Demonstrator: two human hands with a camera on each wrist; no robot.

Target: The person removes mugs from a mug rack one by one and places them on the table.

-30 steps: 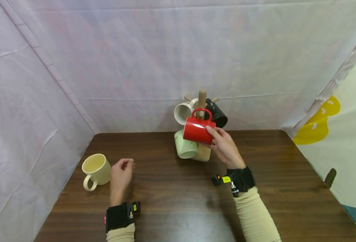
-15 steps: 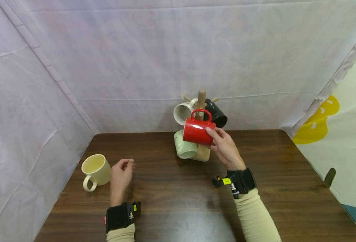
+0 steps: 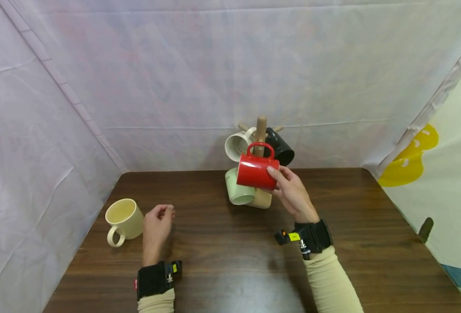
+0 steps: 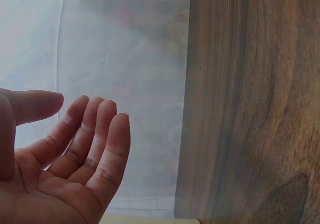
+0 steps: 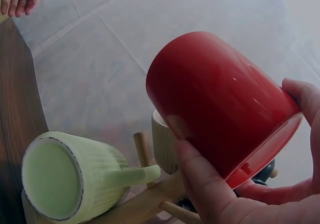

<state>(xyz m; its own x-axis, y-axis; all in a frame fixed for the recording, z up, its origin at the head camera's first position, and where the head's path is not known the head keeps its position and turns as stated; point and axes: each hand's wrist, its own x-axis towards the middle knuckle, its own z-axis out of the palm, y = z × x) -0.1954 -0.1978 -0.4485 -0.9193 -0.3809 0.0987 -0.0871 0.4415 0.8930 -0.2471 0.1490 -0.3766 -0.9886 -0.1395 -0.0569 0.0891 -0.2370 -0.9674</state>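
My right hand grips a red mug by its base end, thumb on one side and fingers on the other. The mug lies sideways in the air, its handle up and its mouth to the left. It overlaps the wooden mug tree in the head view; the right wrist view shows a bare peg beside it. On the tree hang a white mug, a black mug and a light green mug. My left hand holds nothing, its fingers loosely bent, beside a yellow mug.
The yellow mug stands upright on the brown wooden table, handle toward the front left. White cloth hangs behind the table and along its left side. The mug tree stands near the back edge.
The red mug and my right hand have sunk very slightly. My left hand and the other mugs stay where they were.
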